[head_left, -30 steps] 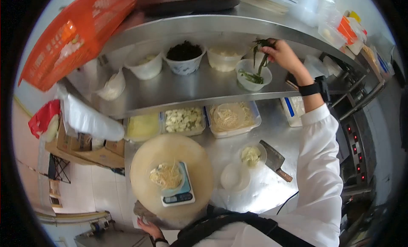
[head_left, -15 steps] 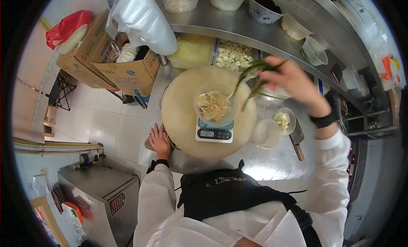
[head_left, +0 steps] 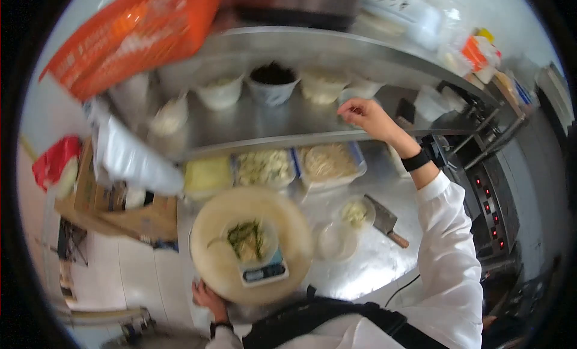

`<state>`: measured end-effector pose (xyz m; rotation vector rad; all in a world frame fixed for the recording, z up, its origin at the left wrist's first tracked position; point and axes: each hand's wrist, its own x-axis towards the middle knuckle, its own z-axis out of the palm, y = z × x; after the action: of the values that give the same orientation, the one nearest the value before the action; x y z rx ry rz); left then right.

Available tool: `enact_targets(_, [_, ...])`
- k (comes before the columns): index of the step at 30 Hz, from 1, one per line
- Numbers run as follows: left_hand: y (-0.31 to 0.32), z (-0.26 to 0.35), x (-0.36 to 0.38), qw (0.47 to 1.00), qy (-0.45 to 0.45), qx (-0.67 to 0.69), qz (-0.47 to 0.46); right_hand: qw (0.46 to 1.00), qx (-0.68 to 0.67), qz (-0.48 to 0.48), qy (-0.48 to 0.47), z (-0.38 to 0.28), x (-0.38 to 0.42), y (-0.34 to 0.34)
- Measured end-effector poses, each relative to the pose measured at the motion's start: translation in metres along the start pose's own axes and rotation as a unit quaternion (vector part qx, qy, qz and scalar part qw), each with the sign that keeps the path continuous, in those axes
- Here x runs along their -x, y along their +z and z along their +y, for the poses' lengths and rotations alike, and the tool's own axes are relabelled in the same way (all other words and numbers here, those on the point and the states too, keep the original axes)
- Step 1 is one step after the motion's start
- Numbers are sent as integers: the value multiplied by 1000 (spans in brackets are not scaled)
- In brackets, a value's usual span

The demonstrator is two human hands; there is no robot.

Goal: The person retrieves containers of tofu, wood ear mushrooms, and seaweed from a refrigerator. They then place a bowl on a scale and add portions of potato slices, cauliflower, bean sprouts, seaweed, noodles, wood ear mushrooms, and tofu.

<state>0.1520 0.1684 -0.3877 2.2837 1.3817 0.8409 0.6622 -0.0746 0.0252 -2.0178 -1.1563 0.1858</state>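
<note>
My right hand [head_left: 369, 117] is raised at the front of the shelf, by a small clear bowl [head_left: 348, 96]. Its fingers are curled together; blur hides whether anything is in them. My left hand [head_left: 208, 300] rests with fingers apart by the near left edge of the round chopping board [head_left: 210, 229]. On that board stands a kitchen scale [head_left: 264, 274] bearing a clear plastic bowl [head_left: 273, 235]. Dark green strands [head_left: 243, 236] lie over pale shreds in this bowl, one hanging over its left side.
A cleaver [head_left: 384, 221] lies right of a small bowl of pale pieces [head_left: 356, 213] and a clear tub [head_left: 333, 241]. Trays of yellow food [head_left: 207, 174], white chunks [head_left: 264, 167] and pale shreds [head_left: 327, 159] line the back. The shelf [head_left: 240, 123] carries several bowls.
The green strands have left my right hand and now lie in the bowl on the scale. That hand has moved up to the shelf. The view has tilted upward.
</note>
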Motion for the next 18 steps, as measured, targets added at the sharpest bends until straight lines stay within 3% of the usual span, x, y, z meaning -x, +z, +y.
enact_targets(2, [-15,30,-11,976,2,215,29,990,45,119,65,62,-20,-59])
enact_targets(3, [-28,61,-21,975,9,220,32,981,79,156,88,90,-33,-84])
enact_targets(4, [-43,96,-33,957,-64,282,1,969,110,189,111,116,-46,-105])
enact_targets(5, [-58,123,-42,930,-137,339,-29,962,174,202,59,148,-57,-121])
enact_targets(6, [-72,139,-51,931,-132,340,-22,972,93,215,35,223,-90,-135])
enact_targets(8, [-95,169,-65,992,-59,104,-50,970,-74,231,-19,364,-153,-161])
enact_targets(9, [-104,187,-72,992,-54,104,-43,913,375,114,114,227,-125,-143])
enact_targets(11, [-113,226,-81,965,-75,210,-135,915,372,99,121,220,-131,-133])
enact_targets(12, [-110,238,-85,967,-73,209,-128,918,366,98,120,235,-141,-132])
enact_targets(15, [-110,278,-90,948,-121,183,-229,920,360,103,118,255,-158,-129])
enact_targets(18, [-99,295,-88,947,-107,237,-188,919,352,146,106,267,-160,-133])
